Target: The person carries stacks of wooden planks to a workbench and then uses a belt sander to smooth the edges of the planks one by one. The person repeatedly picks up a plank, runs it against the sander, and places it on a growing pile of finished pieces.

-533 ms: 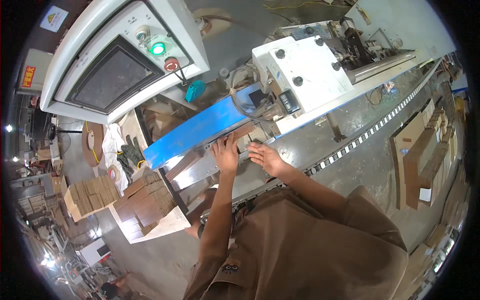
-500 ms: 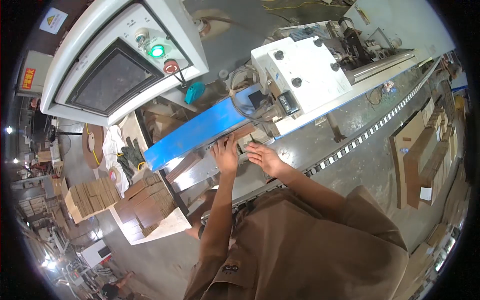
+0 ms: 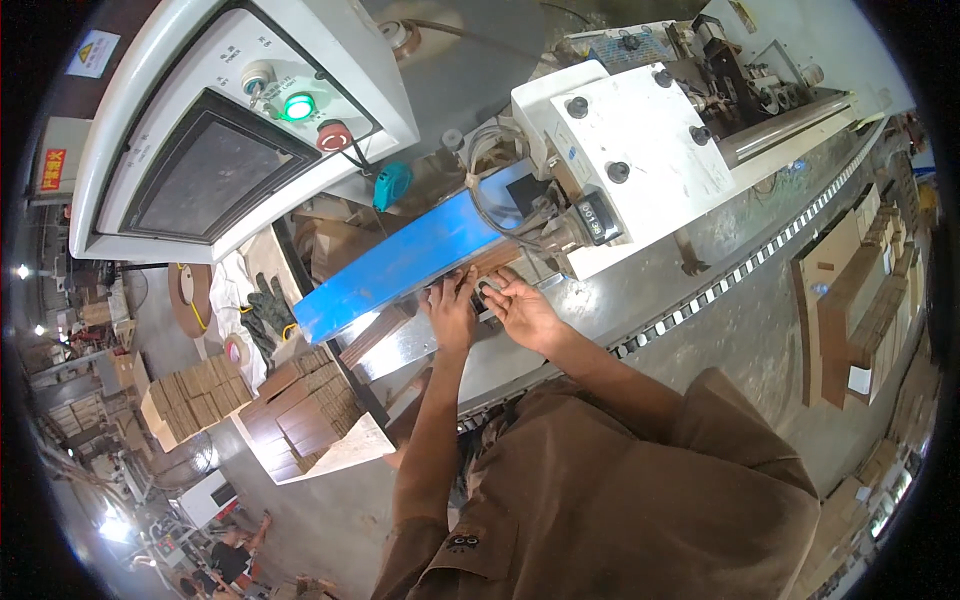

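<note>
My left hand [image 3: 451, 312] lies with fingers stretched against the lower edge of a long blue machine cover [image 3: 400, 255], over a shiny metal bed [image 3: 392, 352]. Just right of it is my right hand [image 3: 525, 315], palm partly turned up, fingers extended and slightly apart. Its fingertips are beside a small dark round part [image 3: 484, 288]; whether they touch it is unclear. A brown wooden strip [image 3: 497, 261] shows under the cover beyond my fingers. Another brown strip [image 3: 378, 335] lies on the bed to the left.
At upper left stands a control panel [image 3: 215, 165] with a lit green button [image 3: 299, 107] and red stop knob [image 3: 334, 136]. A white machine housing [image 3: 645, 140] rises at right. Stacked brown wood pieces [image 3: 305, 415] sit at lower left, near dark gloves [image 3: 268, 308]. Boards [image 3: 850, 310] stand far right.
My right hand has moved slightly left and up, closer to my left hand and the small dark round part. The left hand stays at the cover's edge. The whole view has shifted slightly.
</note>
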### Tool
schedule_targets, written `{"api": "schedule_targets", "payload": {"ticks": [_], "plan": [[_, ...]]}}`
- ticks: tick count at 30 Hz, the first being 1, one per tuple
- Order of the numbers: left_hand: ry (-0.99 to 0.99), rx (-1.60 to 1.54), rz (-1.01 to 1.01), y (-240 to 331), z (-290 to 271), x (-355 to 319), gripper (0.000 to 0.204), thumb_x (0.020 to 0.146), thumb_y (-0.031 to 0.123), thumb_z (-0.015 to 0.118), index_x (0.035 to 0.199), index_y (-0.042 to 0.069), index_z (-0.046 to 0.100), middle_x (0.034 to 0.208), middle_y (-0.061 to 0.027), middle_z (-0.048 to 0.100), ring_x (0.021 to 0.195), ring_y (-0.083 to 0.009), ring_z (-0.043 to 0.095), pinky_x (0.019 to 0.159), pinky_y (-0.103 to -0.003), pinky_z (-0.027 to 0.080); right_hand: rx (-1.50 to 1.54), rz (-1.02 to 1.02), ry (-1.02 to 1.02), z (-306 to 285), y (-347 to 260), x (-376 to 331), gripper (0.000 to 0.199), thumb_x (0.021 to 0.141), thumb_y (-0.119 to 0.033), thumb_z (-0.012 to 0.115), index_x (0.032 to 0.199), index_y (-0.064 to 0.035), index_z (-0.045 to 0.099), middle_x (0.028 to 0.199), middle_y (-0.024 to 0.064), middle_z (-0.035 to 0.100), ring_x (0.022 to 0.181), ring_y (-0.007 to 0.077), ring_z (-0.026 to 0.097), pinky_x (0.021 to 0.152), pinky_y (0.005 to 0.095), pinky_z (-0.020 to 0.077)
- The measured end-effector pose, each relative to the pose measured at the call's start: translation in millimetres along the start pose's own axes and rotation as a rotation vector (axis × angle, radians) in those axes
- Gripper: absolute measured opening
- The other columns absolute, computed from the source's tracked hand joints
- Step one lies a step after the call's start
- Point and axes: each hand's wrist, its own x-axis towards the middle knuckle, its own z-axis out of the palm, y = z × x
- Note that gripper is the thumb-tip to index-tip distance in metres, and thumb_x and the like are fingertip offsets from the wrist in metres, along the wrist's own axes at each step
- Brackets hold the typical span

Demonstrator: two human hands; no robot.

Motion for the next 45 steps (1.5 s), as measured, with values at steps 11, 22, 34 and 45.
{"api": "schedule_targets", "payload": {"ticks": [11, 22, 34, 45], "plan": [[-0.048, -0.062, 0.026, 42, 17, 27, 0.051, 0.085, 0.007, 0.058, 0.133, 0.022, 0.068, 0.116, 0.0003, 0.061, 0.109, -0.0221, 0.055, 0.101, -0.047, 0.037, -0.128, -0.260, 0.008, -24, -19, -5, 0.072, 0.089, -0.009, 0.058, 0.157, -0.0042, 0.033, 0.154, 0.0074, 0.041, 0.131, 0.0194, 0.048, 0.116, 0.0357, 0.0332], [0.122, -0.198, -0.119, 88, 48, 46, 0.032, 0.083, 0.013, 0.066, 0.114, 0.015, 0.072, 0.113, -0.0029, 0.063, 0.110, -0.0249, 0.055, 0.099, -0.045, 0.037, -0.821, -0.483, 0.006, -50, -36, -57, 0.041, 0.096, -0.005, 0.055, 0.138, -0.0032, 0.057, 0.132, 0.0087, 0.062, 0.110, 0.0186, 0.063, 0.098, 0.0335, 0.0484], [0.176, 0.102, -0.510, -47, -97, -65, 0.038, 0.085, 0.024, 0.075, 0.122, 0.022, 0.069, 0.124, -0.0053, 0.065, 0.120, -0.0302, 0.056, 0.105, -0.049, 0.030, -0.915, -0.153, -0.029, -49, -12, -56, 0.036, 0.102, -0.034, 0.059, 0.130, -0.0111, 0.065, 0.119, 0.0006, 0.069, 0.107, 0.0131, 0.061, 0.086, 0.0311, 0.0473], [-0.010, 0.231, -0.414, -82, -134, -71, 0.048, 0.087, 0.016, 0.075, 0.134, 0.018, 0.065, 0.130, -0.0044, 0.062, 0.123, -0.0287, 0.052, 0.108, -0.051, 0.029, -0.875, -0.211, -0.073, -53, -32, -56, 0.043, 0.101, -0.034, 0.060, 0.129, -0.0028, 0.064, 0.121, 0.0104, 0.068, 0.104, 0.0181, 0.064, 0.096, 0.0337, 0.0527]]}}
